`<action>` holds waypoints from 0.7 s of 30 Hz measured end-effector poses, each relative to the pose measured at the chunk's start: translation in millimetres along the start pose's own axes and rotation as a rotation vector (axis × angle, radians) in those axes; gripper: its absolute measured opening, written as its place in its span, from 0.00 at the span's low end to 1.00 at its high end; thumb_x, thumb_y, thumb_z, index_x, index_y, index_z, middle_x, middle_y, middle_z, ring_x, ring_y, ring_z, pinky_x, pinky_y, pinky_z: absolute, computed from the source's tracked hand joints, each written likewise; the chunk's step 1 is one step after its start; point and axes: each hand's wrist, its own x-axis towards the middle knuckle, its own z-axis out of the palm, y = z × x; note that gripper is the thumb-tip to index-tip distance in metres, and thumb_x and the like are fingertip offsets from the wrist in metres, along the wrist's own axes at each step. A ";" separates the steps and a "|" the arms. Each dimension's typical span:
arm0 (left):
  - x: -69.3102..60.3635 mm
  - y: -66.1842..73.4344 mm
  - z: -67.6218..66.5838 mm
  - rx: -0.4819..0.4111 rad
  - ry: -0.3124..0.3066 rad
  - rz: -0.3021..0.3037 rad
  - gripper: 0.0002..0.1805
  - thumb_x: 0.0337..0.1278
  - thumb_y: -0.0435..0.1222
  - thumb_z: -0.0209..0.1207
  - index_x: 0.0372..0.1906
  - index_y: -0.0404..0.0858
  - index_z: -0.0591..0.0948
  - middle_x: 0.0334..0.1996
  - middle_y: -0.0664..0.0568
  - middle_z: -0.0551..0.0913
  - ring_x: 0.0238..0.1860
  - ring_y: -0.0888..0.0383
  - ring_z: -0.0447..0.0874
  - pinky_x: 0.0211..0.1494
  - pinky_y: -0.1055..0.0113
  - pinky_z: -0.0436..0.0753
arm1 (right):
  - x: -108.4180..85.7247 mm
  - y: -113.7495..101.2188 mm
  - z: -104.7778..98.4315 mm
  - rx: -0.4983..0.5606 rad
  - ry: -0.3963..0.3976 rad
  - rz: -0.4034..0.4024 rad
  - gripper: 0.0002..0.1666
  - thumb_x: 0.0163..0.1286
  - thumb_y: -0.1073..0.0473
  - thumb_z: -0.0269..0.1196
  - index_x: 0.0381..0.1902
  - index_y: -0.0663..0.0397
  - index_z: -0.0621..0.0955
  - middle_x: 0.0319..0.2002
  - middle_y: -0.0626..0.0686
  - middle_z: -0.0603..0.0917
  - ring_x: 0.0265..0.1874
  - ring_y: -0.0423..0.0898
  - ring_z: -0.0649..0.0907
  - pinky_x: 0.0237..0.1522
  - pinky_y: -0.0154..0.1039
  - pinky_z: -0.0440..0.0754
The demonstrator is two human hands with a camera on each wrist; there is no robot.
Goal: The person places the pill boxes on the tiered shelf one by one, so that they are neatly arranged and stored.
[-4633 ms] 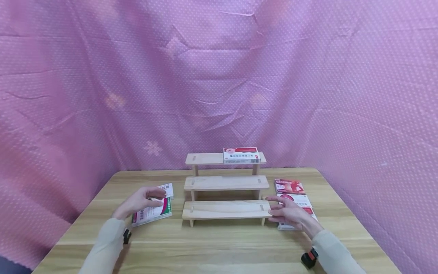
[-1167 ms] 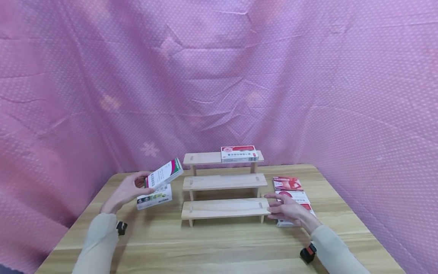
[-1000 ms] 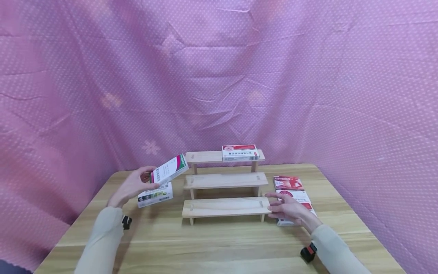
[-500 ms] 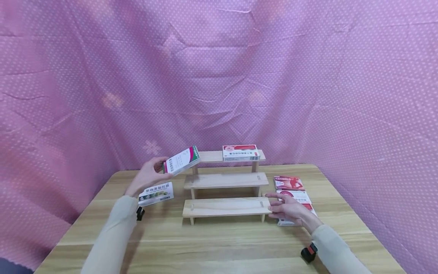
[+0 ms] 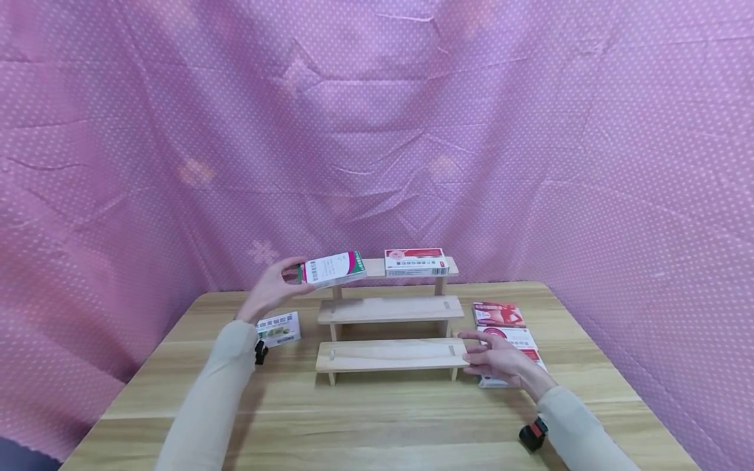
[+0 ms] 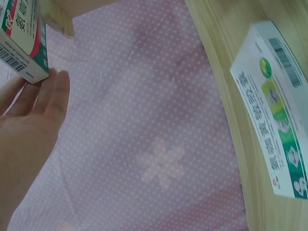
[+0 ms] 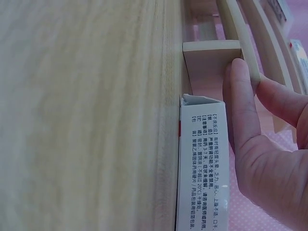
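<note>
L grip (image 5: 273, 288) snug on wht/grn box (image 5: 332, 268), R grip (image 5: 503, 363) snug on btm shelf (image 5: 389, 355)

the right hand (image 5: 501, 362) is partly hiding a white box (image 5: 493, 382); the left wrist view is cropping the held box (image 6: 21, 43).

L grip (image 6: 37, 113) holding grn/wht box (image 6: 23, 41), 2nd box (image 6: 270, 110) on tbl (image 6: 216, 24), pink dotted cloth (image 6: 139, 101) bg
</note>
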 end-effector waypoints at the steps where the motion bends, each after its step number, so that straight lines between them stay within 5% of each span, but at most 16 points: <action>1: 2.0 1.1 1.2 -0.006 0.001 -0.005 0.49 0.43 0.46 0.74 0.72 0.41 0.65 0.63 0.40 0.75 0.63 0.41 0.74 0.66 0.46 0.76 | 0.0 -0.1 0.1 0.000 0.001 0.000 0.39 0.70 0.68 0.59 0.74 0.64 0.56 0.49 0.58 0.78 0.44 0.46 0.84 0.53 0.44 0.86; 9: 16.3 6.5 9.1 -0.045 -0.036 0.052 0.45 0.44 0.43 0.74 0.69 0.38 0.68 0.62 0.41 0.77 0.63 0.45 0.76 0.68 0.51 0.76 | -1.0 0.8 0.2 0.003 0.000 0.005 0.39 0.70 0.67 0.59 0.74 0.63 0.57 0.50 0.58 0.78 0.44 0.46 0.84 0.53 0.45 0.86; 21: 32.8 16.5 18.0 -0.085 -0.083 0.050 0.46 0.47 0.34 0.72 0.72 0.32 0.63 0.63 0.36 0.75 0.64 0.42 0.74 0.69 0.51 0.75 | -2.7 -2.4 2.3 0.011 0.015 0.011 0.39 0.70 0.67 0.59 0.74 0.62 0.57 0.50 0.58 0.77 0.44 0.46 0.84 0.53 0.45 0.86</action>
